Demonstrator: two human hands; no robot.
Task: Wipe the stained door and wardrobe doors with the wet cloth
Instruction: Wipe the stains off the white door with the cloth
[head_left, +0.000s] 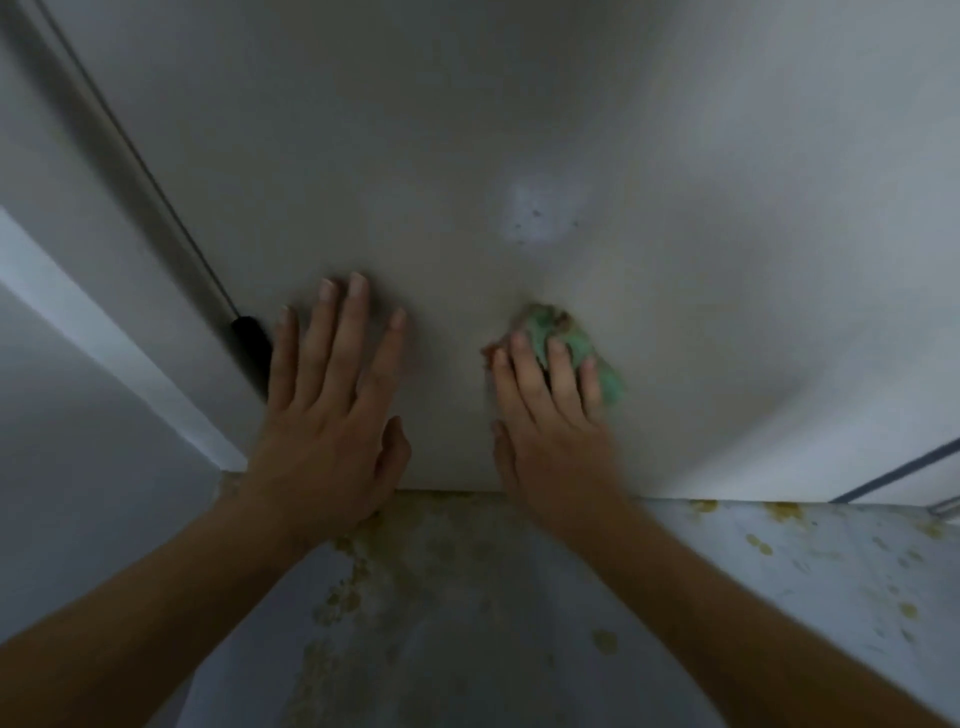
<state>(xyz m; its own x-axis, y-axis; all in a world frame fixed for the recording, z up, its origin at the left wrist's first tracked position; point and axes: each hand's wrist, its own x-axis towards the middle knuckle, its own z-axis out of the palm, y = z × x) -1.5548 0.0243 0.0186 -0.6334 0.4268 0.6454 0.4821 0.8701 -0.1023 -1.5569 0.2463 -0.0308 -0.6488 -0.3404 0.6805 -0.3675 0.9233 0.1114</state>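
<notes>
A pale grey door panel (467, 156) fills the view, seen close from above. A whitish patch with a few dark specks (537, 215) marks it just above my right hand. My left hand (332, 400) lies flat against the lower part of the door, fingers straight and spread. My right hand (550, 415) presses a crumpled green cloth (563, 338) against the door with straight fingers; the cloth shows beyond the fingertips and at the right side of the hand. Both forearms reach in from the bottom corners.
A black hinge or stopper (249, 345) sits on the door's left edge, beside a dark gap. A white frame strip (104, 343) runs down the left. Below the door's bottom edge lies a grey floor (727, 597) with yellowish speckled stains.
</notes>
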